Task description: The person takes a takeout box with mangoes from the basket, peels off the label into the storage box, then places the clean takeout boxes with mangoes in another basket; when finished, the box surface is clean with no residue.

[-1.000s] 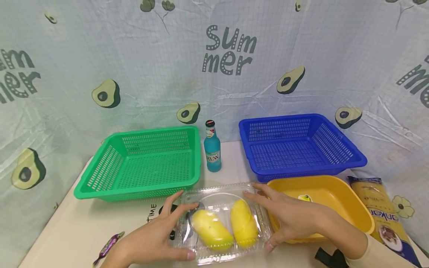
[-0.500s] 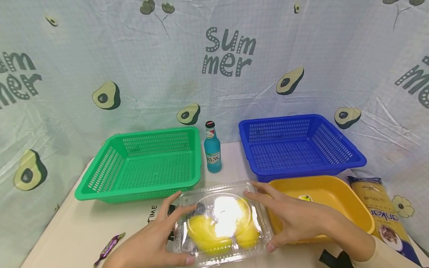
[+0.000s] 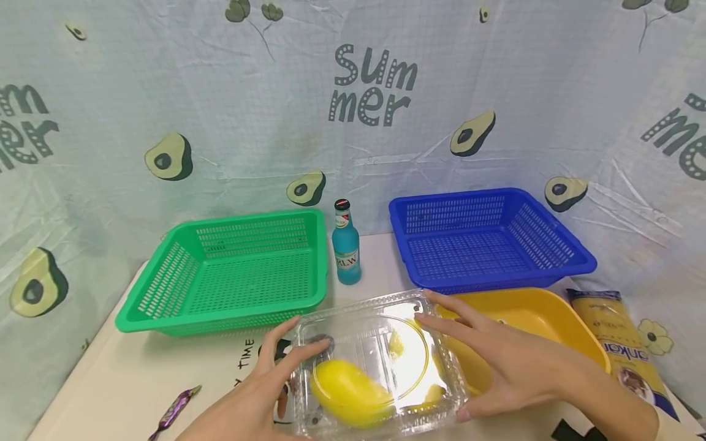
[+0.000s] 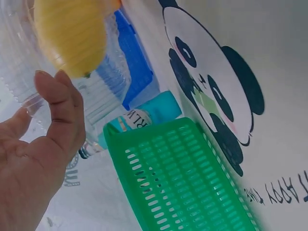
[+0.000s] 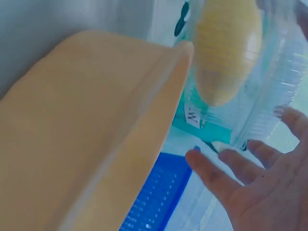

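A clear plastic clamshell box (image 3: pixel 358 334), its lid down, is held between both hands at the front middle of the head view. Inside lie two yellow mangoes (image 3: pixel 350 392); glare on the lid covers much of the right one. My left hand (image 3: pixel 248 392) grips the box's left side, fingers on the top edge. At the right side my right hand (image 3: pixel 507 361) grips it, thumb at the lower corner. Both wrist views show the box (image 4: pixel 115 72) from below, off the table and tilted, with a mango (image 5: pixel 226 53) seen through its base.
A green basket (image 3: pixel 220 321) stands back left, a blue basket (image 3: pixel 496 285) back right. Between them is an upright turquoise bottle (image 3: pixel 346 251). A yellow tub (image 3: pixel 573 331) and a gold packet (image 3: pixel 612 331) lie right. A purple-wrapped candy (image 3: pixel 173 413) lies front left.
The box has risen and shifted slightly right, its right side now higher. Both hands have moved with it, keeping their grip. The glare on the lid has moved over the right mango.
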Motion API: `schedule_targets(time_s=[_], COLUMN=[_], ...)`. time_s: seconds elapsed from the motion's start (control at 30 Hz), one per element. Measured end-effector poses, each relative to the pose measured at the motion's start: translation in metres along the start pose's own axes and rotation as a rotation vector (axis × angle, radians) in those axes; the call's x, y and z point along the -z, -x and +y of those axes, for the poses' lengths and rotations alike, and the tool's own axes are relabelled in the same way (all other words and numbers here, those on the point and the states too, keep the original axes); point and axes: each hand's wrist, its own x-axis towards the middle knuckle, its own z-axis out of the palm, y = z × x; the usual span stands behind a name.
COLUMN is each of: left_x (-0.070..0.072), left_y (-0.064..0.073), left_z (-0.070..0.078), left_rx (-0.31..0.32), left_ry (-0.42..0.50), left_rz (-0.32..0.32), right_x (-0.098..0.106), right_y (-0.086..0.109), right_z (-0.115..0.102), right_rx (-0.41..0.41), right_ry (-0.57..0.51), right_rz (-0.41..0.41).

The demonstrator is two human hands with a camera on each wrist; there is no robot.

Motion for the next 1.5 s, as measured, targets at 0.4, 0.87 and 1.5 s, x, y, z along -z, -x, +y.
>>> schedule_targets(time_s=[0.4, 0.87, 1.5], left_x=[-0.002, -0.003, -0.005], left_y=[-0.010, -0.043, -0.126], left_z=[0.021, 0.034, 0.062], left_rx=[-0.041, -0.272, -0.357], left_ry=[-0.035, -0.100, 0.051], left_rz=[0.174, 0.410, 0.435], right_x=[0.037, 0.061, 0.095], right_y=[0.009, 0.009, 0.022], right_z=[-0.002, 0.002, 0.048], right_rx=[0.090, 0.049, 0.031], right_ry=[-0.082, -0.073, -0.075], right_rz=[0.111, 0.251, 0.420])
